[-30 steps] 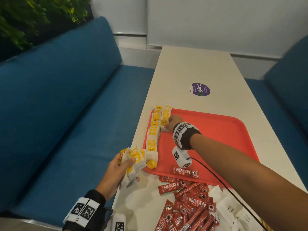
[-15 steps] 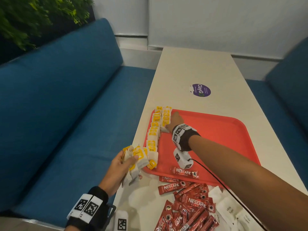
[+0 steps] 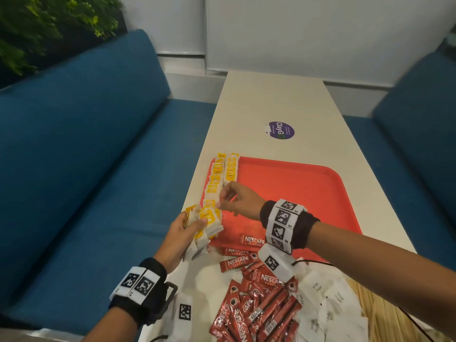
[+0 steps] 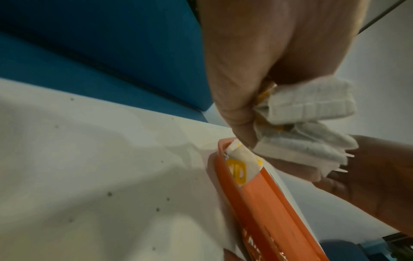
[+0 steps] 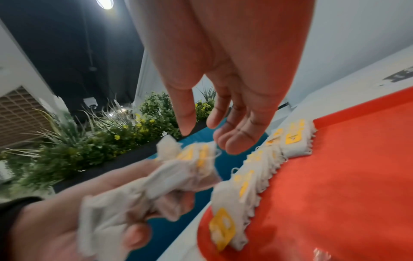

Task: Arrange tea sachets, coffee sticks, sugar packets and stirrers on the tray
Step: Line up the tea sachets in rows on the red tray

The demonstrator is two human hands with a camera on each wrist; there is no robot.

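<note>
Red tray [image 3: 296, 193]; white tea sachets [image 3: 217, 178], yellow tags; red coffee sticks [image 3: 259, 304]; blue benches [image 3: 86, 169].

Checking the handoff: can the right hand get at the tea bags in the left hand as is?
Probably yes. The right hand hovers open just above the tea bags bunched in the left hand; the bunch fans out towards it, and nothing lies between them.

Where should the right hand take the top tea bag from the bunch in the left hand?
Likely by its free upper corner, pinched from the tray side. The left hand clamps the bunch of tea bags at the lower ends, so the tops fan toward the open right hand.
</note>
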